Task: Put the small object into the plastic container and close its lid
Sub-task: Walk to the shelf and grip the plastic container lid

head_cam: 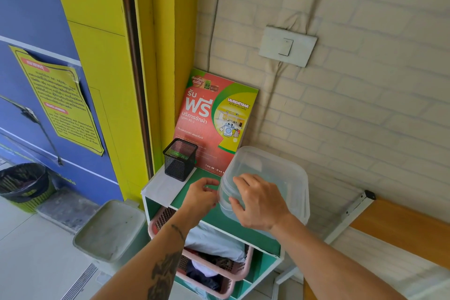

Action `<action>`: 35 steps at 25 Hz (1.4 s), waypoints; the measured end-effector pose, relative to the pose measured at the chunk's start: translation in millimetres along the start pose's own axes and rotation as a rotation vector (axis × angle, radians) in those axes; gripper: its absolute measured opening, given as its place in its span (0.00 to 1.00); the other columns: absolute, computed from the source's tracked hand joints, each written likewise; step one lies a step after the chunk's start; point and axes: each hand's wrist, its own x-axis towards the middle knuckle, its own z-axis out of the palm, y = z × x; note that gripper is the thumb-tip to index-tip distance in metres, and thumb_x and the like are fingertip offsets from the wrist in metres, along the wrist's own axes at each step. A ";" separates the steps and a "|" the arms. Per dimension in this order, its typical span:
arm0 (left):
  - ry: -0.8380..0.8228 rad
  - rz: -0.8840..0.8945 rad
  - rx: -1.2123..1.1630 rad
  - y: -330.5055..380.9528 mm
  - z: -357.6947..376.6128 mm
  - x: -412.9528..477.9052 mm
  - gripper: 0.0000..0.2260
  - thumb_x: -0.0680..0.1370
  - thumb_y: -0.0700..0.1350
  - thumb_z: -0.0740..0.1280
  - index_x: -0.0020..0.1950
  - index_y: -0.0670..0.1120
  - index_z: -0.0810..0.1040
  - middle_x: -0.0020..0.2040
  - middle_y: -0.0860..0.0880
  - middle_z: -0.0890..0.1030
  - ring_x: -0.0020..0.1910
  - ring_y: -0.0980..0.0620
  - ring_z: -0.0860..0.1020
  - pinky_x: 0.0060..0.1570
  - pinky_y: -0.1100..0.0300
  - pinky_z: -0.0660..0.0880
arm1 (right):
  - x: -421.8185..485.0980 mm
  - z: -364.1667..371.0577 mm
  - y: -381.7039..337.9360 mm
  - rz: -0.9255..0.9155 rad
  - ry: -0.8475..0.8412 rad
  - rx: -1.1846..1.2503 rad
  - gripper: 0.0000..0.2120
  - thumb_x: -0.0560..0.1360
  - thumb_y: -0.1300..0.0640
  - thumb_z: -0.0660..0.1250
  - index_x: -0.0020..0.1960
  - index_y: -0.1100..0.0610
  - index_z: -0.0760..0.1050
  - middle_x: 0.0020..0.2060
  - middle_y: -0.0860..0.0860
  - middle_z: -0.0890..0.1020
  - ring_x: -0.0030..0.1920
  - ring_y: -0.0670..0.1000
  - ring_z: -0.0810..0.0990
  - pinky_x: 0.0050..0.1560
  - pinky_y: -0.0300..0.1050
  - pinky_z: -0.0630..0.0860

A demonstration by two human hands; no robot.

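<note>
1. Both forearms enter from the bottom edge, cut off below the elbow; the small object cannot be made out anywhere, and whether it lies under a palm or inside the box is not possible to tell.
2. The right hand (259, 202) lies over the near left corner of the plastic container (272, 178), fingers spread on top and thumb on its side wall, grasping it; the left hand (203, 193) sits at the container's 9 o'clock, fingertips curled toward its wall; whether it grips anything I cannot tell.
3. The container is a clear, rounded-square tub, frosted and see-through; its lid (280, 165) appears to be on top, though how firmly it is seated is unclear; it stands on the right part of the green shelf top (194, 198).
4. Below the shelf top a pink basket (233, 273) holds cloth, partly hidden by the left forearm.
5. At the container's 10 o'clock stands a black mesh pen cup (179, 159) on a white sheet (162, 189); behind, at 12 o'clock, a red and green laundry poster (214, 117) leans on the white brick wall (365, 109).
6. Farther off: a wall switch (287, 46) at 1 o'clock, a yellow pillar (104, 80) at 10 o'clock, and a lined bin (23, 184) at 9 o'clock on the floor.
</note>
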 end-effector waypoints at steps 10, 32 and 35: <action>0.101 0.146 0.102 34.8 3.9 -2.5 0.09 0.73 0.42 0.65 0.45 0.53 0.83 0.38 0.49 0.84 0.37 0.47 0.79 0.44 0.52 0.78 | -6.4 -3.9 7.1 -0.008 0.096 0.035 0.17 0.73 0.46 0.62 0.53 0.57 0.78 0.44 0.52 0.81 0.43 0.57 0.80 0.33 0.52 0.79; 0.093 0.311 0.647 65.5 50.9 -3.1 0.21 0.75 0.43 0.62 0.69 0.46 0.75 0.64 0.46 0.79 0.58 0.42 0.79 0.63 0.45 0.76 | -61.6 14.9 82.0 0.984 0.006 0.778 0.32 0.79 0.46 0.62 0.79 0.53 0.55 0.77 0.55 0.61 0.74 0.57 0.64 0.72 0.55 0.63; 0.174 0.419 0.715 57.6 66.2 -16.7 0.21 0.76 0.42 0.62 0.70 0.43 0.70 0.64 0.45 0.74 0.60 0.41 0.74 0.63 0.44 0.73 | -61.2 10.7 67.5 0.966 0.055 0.783 0.31 0.80 0.48 0.62 0.78 0.54 0.57 0.77 0.55 0.61 0.74 0.57 0.64 0.71 0.54 0.63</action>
